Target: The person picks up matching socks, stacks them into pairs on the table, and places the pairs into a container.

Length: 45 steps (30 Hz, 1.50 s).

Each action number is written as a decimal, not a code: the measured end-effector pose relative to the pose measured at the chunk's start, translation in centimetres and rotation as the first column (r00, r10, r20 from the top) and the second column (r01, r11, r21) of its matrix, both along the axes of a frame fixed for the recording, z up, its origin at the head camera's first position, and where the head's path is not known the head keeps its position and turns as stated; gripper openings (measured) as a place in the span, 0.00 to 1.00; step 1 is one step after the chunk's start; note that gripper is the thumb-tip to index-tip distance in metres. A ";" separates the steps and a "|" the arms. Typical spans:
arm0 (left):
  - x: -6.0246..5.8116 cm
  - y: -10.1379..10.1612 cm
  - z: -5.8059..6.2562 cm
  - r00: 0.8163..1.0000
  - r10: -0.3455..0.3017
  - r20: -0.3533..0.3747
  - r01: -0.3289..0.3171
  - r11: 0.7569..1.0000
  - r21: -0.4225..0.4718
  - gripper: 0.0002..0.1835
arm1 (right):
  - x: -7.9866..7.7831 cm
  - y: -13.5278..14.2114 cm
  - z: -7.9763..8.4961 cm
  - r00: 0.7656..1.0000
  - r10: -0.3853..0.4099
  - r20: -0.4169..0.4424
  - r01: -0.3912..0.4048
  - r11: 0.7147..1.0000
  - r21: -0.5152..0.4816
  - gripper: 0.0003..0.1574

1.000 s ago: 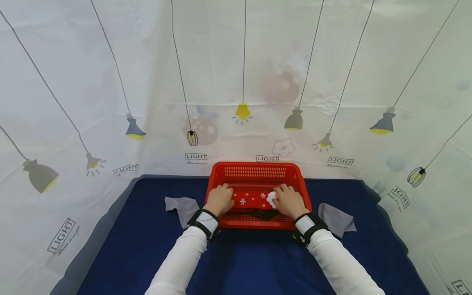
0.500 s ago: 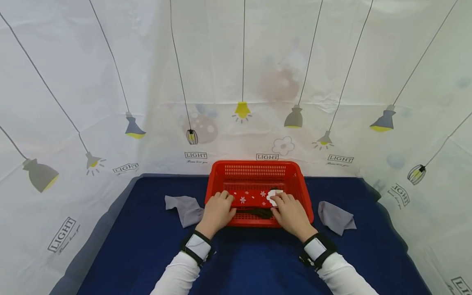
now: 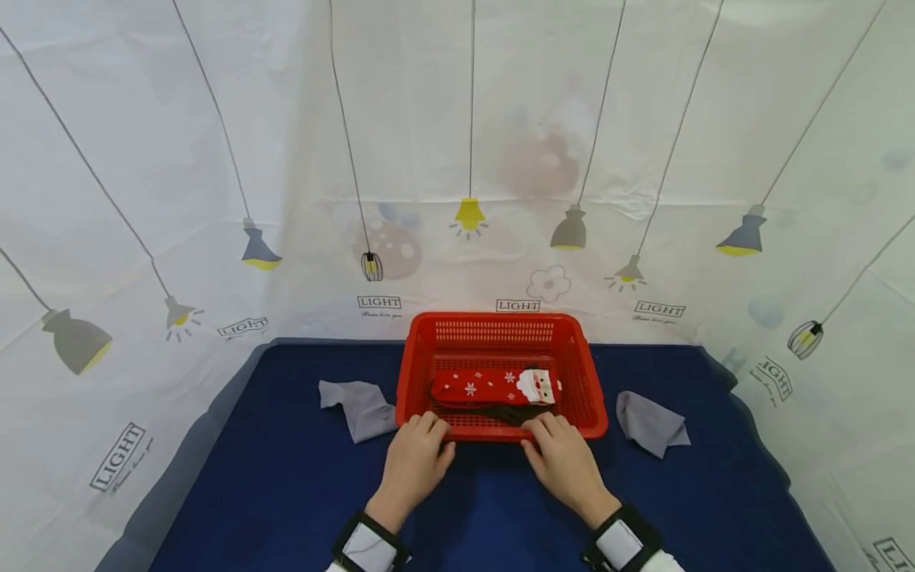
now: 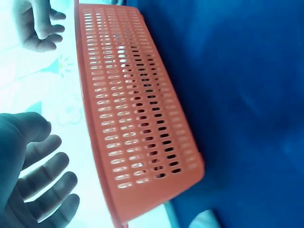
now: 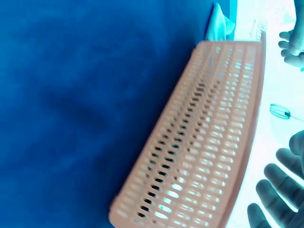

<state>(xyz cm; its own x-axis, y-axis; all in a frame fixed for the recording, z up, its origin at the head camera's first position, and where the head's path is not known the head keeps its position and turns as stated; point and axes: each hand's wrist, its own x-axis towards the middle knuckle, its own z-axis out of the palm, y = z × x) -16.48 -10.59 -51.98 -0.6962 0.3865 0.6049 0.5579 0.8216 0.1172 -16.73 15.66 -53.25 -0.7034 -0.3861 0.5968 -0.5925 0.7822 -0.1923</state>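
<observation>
Inside the basket (image 3: 493, 320), the red sock (image 3: 493, 388) lies flat along a dark cloth (image 3: 511, 413). By the near rim (image 3: 489, 434), the left hand (image 3: 415, 462) and right hand (image 3: 567, 465) hover released, fingers loosely bent.

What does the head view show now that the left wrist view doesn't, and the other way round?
Only the head view shows what lies in the basket: red fabric with a white-bearded face, and a dark strip at its near edge. It alone shows the wristbands.

Only the left wrist view shows the slotted outer face of the near wall and the underside of the left hand.

Both show the basket, left hand, right hand, blue cover and lamp-print backdrop. Grey cloth: plain in head, uncertain in left wrist.
</observation>
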 end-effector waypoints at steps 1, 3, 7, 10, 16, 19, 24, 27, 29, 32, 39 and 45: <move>0.4 -0.1 -0.2 1.000 0.006 0.002 -0.006 1.000 0.012 0.13 | 0.3 -0.1 -0.2 1.000 -0.001 -0.001 0.001 1.000 -0.002 0.16; 1.1 -0.3 -0.5 1.000 0.025 0.008 -0.025 0.999 0.033 0.13 | 1.0 -0.2 -0.6 1.000 -0.005 0.009 0.005 1.000 -0.009 0.16; 2.2 -1.0 -1.5 0.996 0.077 0.037 -0.079 0.995 0.061 0.14 | 2.1 -0.6 -1.3 0.999 -0.025 0.048 0.027 0.999 -0.023 0.17; 2.8 -1.7 -2.4 0.992 0.111 0.060 -0.116 0.990 0.076 0.14 | 2.8 -1.0 -1.8 0.997 -0.039 0.073 0.041 0.999 -0.023 0.17; 2.3 -3.5 -4.3 0.982 0.181 0.046 -0.184 0.980 0.079 0.14 | 3.5 -1.5 -2.6 0.995 -0.037 0.091 0.040 0.999 -0.028 0.17; 1.5 -4.6 -5.0 0.979 0.205 0.015 -0.205 0.974 0.091 0.14 | 3.7 -1.6 -2.9 0.995 -0.036 0.096 0.039 0.999 -0.025 0.17; -0.2 -6.6 -6.1 0.969 0.246 -0.014 -0.243 0.965 0.094 0.15 | 3.7 -1.5 -3.5 0.995 -0.023 0.093 0.025 0.999 -0.020 0.18; -1.2 -7.6 -6.4 0.960 0.279 0.009 -0.279 0.958 0.058 0.16 | 3.6 -1.3 -3.6 0.995 -0.016 0.104 0.018 1.000 -0.018 0.18; -1.8 -8.2 -6.6 0.954 0.299 0.032 -0.300 0.953 0.038 0.18 | 3.5 -1.1 -3.8 0.993 -0.012 0.120 0.013 1.000 -0.012 0.17; -2.7 -8.9 -6.8 0.945 0.320 0.064 -0.322 0.947 0.020 0.21 | 3.4 -0.9 -3.9 0.987 -0.013 0.162 0.012 1.000 0.008 0.16; -4.5 -10.2 -7.3 0.928 0.340 0.154 -0.335 0.940 -0.058 0.28 | 3.3 -0.2 -4.2 0.969 0.001 0.247 -0.010 0.999 0.037 0.16; -5.8 -11.0 -7.5 0.899 0.355 0.256 -0.342 0.935 -0.095 0.32 | 3.4 0.0 -4.5 0.960 0.007 0.279 -0.023 0.998 0.054 0.16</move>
